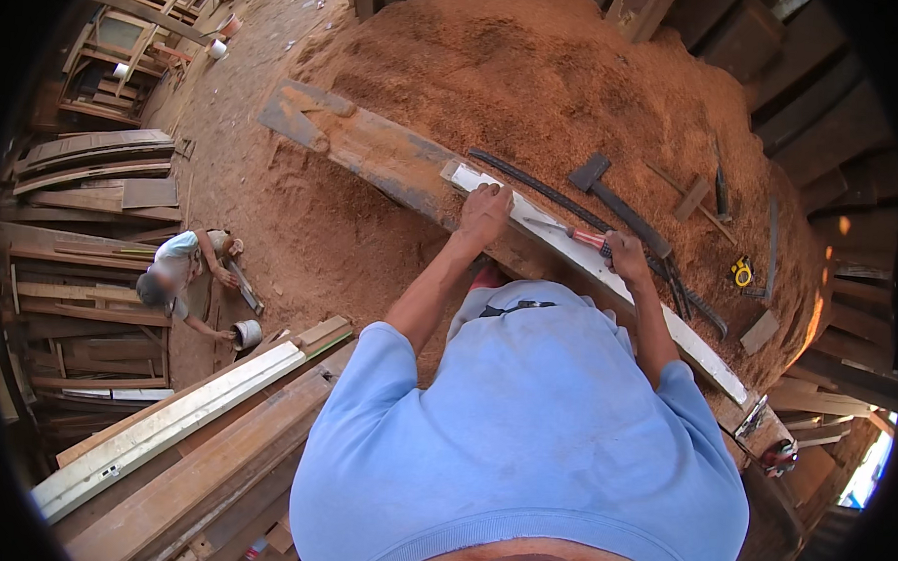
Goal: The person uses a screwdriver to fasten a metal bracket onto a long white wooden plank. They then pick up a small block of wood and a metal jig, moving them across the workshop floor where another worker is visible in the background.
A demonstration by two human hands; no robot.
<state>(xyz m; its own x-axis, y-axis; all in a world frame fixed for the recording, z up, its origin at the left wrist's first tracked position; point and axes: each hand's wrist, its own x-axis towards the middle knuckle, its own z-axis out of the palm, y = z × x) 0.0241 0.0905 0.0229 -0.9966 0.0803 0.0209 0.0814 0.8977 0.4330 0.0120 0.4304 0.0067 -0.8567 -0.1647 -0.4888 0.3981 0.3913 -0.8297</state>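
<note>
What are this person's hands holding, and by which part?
The right hand grips a bladed tool by its handle; the left hand touches the white board.

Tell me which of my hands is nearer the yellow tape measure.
Right. Your right hand, gripping a red-handled tool, is left of the tape measure; your left hand is farther left, on the white board.

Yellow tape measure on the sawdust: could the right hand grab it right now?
Probably not just yet: the right hand is closed around a red-handled tool and would likely need freeing first. Nothing seems to cover the tape measure, though.
</note>
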